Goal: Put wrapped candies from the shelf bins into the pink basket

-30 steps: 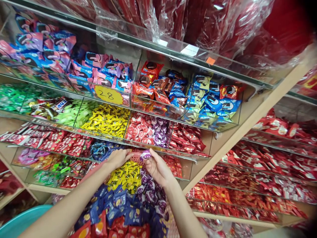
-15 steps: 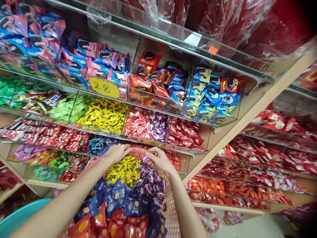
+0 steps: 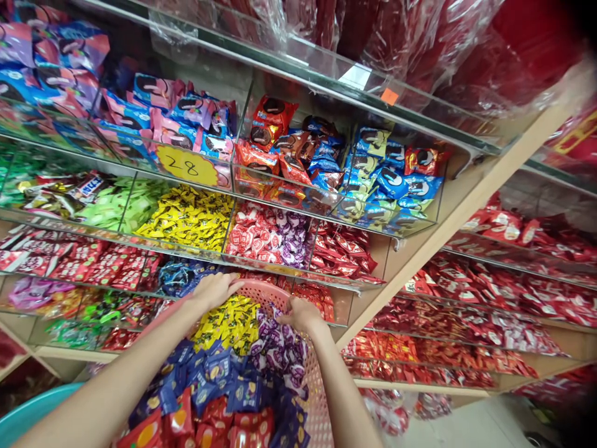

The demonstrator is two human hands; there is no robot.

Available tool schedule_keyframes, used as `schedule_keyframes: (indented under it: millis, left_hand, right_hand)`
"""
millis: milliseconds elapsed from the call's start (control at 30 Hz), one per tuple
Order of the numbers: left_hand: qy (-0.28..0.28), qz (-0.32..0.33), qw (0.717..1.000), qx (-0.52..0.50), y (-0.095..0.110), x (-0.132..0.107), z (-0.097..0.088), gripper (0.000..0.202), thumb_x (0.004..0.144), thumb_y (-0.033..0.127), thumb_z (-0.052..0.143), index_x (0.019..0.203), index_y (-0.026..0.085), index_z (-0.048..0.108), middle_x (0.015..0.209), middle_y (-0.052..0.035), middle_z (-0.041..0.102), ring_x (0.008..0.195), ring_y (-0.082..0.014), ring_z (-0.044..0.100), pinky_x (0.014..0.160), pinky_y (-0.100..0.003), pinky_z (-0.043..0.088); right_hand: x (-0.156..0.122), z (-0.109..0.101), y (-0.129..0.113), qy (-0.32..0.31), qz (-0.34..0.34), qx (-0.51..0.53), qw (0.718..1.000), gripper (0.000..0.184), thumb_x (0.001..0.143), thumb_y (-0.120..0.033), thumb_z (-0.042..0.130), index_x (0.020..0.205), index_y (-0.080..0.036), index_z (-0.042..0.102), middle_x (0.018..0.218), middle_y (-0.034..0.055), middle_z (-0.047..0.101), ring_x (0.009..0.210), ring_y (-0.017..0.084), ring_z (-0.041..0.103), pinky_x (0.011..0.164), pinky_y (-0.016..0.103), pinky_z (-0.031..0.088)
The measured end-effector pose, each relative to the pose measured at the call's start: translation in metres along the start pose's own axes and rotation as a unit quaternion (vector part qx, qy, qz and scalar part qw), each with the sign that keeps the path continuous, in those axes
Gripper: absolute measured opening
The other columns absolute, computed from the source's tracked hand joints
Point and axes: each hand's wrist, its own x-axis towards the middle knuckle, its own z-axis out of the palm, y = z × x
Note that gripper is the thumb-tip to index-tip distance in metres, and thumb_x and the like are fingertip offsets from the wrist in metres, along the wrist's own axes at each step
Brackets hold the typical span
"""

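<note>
A pink perforated plastic basket point(image 3: 263, 290) is held in front of the shelves, tilted so its contents show. Around its far left rim my left hand point(image 3: 213, 291) is closed, thumb over the edge. My right hand point(image 3: 303, 315) grips the right side of the rim, its thumb on the inner side. Inside lie yellow wrapped candies point(image 3: 227, 323), purple-and-white wrapped candies point(image 3: 278, 350), dark blue packets point(image 3: 219, 373) and, nearest me, red packets point(image 3: 209, 426). My right thumb is close to the purple candies. The fingers outside the rim are mostly hidden.
Clear-fronted shelf bins hold yellow candies point(image 3: 189, 216), red-and-white candies point(image 3: 254, 233) and snack packs point(image 3: 289, 152). A yellow "28" price tag point(image 3: 185, 165) hangs in front. A wooden upright point(image 3: 420, 242) divides the shelves. A turquoise tub point(image 3: 37, 407) stands lower left.
My right hand has gone from pinching a purple candy at the basket's far rim to gripping the right rim. The view has shifted slightly right; my left hand keeps its hold.
</note>
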Motion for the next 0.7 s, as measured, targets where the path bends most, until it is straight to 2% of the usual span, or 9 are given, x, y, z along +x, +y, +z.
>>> schedule_keyframes:
  millis: [100, 233, 300, 400, 467, 533, 633, 700]
  left_hand:
    - [0.005, -0.004, 1.000, -0.003, 0.000, 0.000, 0.001, 0.057, 0.079, 0.060, 0.017, 0.098, 0.023, 0.056, 0.085, -0.0105, 0.064, 0.081, -0.0257, 0.059, 0.067, -0.033, 0.041]
    - [0.006, -0.020, 1.000, -0.006, 0.000, -0.003, 0.000, 0.056, 0.079, 0.059, 0.018, 0.099, 0.024, 0.056, 0.086, -0.0106, 0.064, 0.081, -0.0257, 0.059, 0.067, -0.033, 0.041]
    - [0.007, -0.022, 1.000, -0.008, 0.001, -0.005, -0.001, 0.056, 0.079, 0.060, 0.018, 0.099, 0.024, 0.056, 0.084, -0.0104, 0.064, 0.080, -0.0254, 0.059, 0.067, -0.032, 0.041]
    - [0.008, -0.024, 1.000, -0.014, 0.003, -0.007, -0.003, 0.057, 0.079, 0.060, 0.018, 0.098, 0.023, 0.057, 0.085, -0.0108, 0.064, 0.082, -0.0255, 0.059, 0.068, -0.032, 0.041]
    - [0.006, -0.032, 0.999, -0.014, 0.003, -0.007, -0.004, 0.056, 0.080, 0.059, 0.019, 0.097, 0.022, 0.057, 0.085, -0.0111, 0.064, 0.083, -0.0252, 0.059, 0.069, -0.032, 0.040]
    - [0.003, -0.035, 0.999, -0.014, 0.002, -0.007, -0.004, 0.054, 0.080, 0.059, 0.020, 0.096, 0.022, 0.057, 0.085, -0.0109, 0.064, 0.084, -0.0246, 0.059, 0.070, -0.031, 0.040]
    - [0.000, -0.027, 0.999, -0.019, 0.000, -0.005, -0.003, 0.054, 0.080, 0.058, 0.020, 0.096, 0.022, 0.057, 0.085, -0.0108, 0.064, 0.084, -0.0249, 0.059, 0.069, -0.031, 0.040]
    - [0.003, -0.021, 1.000, -0.020, -0.001, -0.005, -0.003, 0.054, 0.081, 0.057, 0.019, 0.096, 0.022, 0.056, 0.085, -0.0111, 0.064, 0.083, -0.0260, 0.059, 0.067, -0.032, 0.040]
  right_hand:
    - [-0.011, -0.014, -0.003, 0.052, 0.004, -0.004, 0.999, 0.038, 0.062, -0.051, 0.060, 0.079, -0.018, 0.060, 0.084, 0.0113, 0.063, 0.079, 0.022, 0.057, 0.059, 0.026, 0.034]
    - [-0.023, -0.048, -0.008, 0.081, -0.103, 0.045, 0.990, 0.032, 0.071, -0.049, 0.052, 0.062, -0.019, 0.057, 0.065, 0.0039, 0.061, 0.065, 0.015, 0.055, 0.055, 0.023, 0.032]
    - [-0.020, -0.070, -0.016, 0.131, -0.134, 0.045, 0.981, 0.028, 0.075, -0.045, 0.049, 0.067, -0.019, 0.057, 0.068, 0.0032, 0.061, 0.065, 0.014, 0.054, 0.055, 0.022, 0.031]
    - [-0.004, -0.100, -0.031, 0.201, -0.123, -0.005, 0.972, 0.015, 0.075, -0.033, 0.052, 0.082, -0.020, 0.056, 0.084, 0.0056, 0.060, 0.074, 0.016, 0.054, 0.060, 0.024, 0.033]
    - [0.011, -0.113, -0.041, 0.194, -0.121, -0.057, 0.972, 0.018, 0.072, -0.026, 0.055, 0.089, -0.020, 0.055, 0.095, 0.0079, 0.058, 0.083, 0.018, 0.054, 0.064, 0.025, 0.034]
    - [0.023, -0.120, -0.047, 0.153, -0.124, -0.103, 0.975, 0.022, 0.070, -0.024, 0.057, 0.092, -0.019, 0.056, 0.099, 0.0096, 0.057, 0.087, 0.020, 0.055, 0.065, 0.027, 0.036]
    - [0.034, -0.122, -0.049, 0.099, -0.117, -0.138, 0.979, 0.026, 0.069, -0.026, 0.058, 0.093, -0.018, 0.057, 0.100, 0.0109, 0.058, 0.088, 0.022, 0.055, 0.065, 0.028, 0.038]
    - [0.038, -0.122, -0.048, 0.091, -0.110, -0.145, 0.979, 0.030, 0.068, -0.026, 0.058, 0.096, -0.019, 0.056, 0.103, 0.0113, 0.058, 0.090, 0.023, 0.055, 0.066, 0.028, 0.039]
